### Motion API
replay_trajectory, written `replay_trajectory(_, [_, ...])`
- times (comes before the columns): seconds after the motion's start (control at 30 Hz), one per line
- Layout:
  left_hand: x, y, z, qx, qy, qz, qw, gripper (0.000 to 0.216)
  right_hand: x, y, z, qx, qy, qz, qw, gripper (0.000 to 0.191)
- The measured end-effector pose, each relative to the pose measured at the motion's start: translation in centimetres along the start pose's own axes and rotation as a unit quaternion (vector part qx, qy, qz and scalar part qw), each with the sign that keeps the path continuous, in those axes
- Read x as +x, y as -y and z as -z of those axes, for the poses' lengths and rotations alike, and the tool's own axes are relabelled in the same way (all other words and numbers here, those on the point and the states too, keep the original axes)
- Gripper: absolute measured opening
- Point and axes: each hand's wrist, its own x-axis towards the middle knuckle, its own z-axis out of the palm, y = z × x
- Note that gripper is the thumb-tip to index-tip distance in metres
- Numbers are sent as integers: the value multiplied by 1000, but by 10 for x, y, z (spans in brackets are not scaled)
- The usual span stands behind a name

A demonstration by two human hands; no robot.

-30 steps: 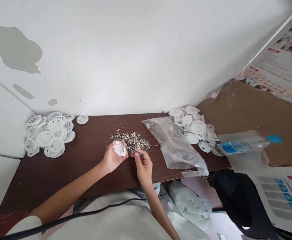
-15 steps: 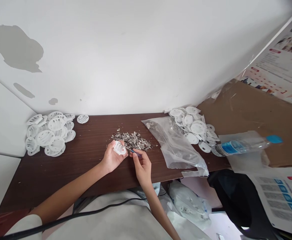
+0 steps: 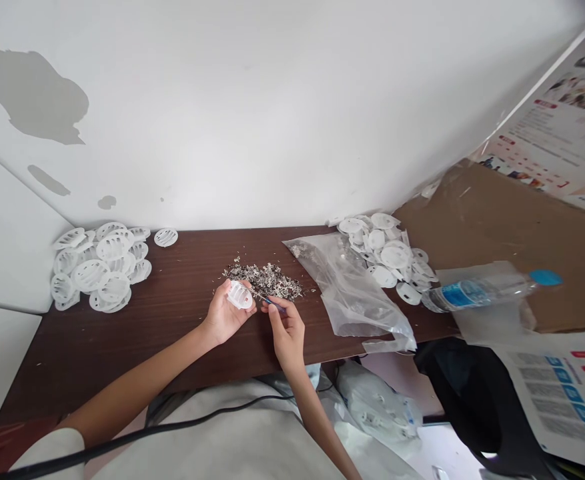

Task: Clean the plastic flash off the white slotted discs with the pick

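My left hand (image 3: 225, 319) is closed round a white slotted plastic disc (image 3: 240, 295), its slotted face turned up. Pinched in my right hand (image 3: 287, 328) is a thin tool with a blue handle (image 3: 275, 304); its slim tip points at the disc's right edge, and whether it touches I cannot tell. Just beyond both hands lies a heap of tiny silvery and dark metal pieces (image 3: 272, 279). A pile of similar white slotted discs (image 3: 91, 275) sits at the left of the brown table (image 3: 182, 267), with one single disc (image 3: 165, 237) beside it.
At the right, more white discs (image 3: 396, 255) lie heaped by a clear plastic bag (image 3: 355, 300). A bottle with a blue cap (image 3: 492, 292) rests on its side near brown cardboard (image 3: 477, 220). A black cable (image 3: 192, 423) crosses my lap. The white wall (image 3: 252, 133) bounds the table's back.
My right hand and the tool have shifted very slightly to the right. The disc in my left hand has tilted a little; the piles look the same.
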Motion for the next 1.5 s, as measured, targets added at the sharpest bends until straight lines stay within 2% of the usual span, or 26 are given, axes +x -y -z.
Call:
replay_trajectory(0.5, [-1, 1, -2, -6, 4, -21, 1000, 39, -1, 2, -1, -15, 10, 15, 1000, 31])
replay_trajectory(0.77, [-1, 1, 0, -6, 2, -11, 1000, 44, -1, 0, 1, -15, 3, 14, 1000, 32])
replay_trajectory(1.17, [-2, 0, -5, -20, -9, -25, 999, 33, -2, -1, 0, -17, 11, 20, 1000, 30])
replay_trajectory(1.5, [-1, 0, -1, -11, -1, -10, 1000, 42, -2, -2, 0, -13, 3, 16, 1000, 30])
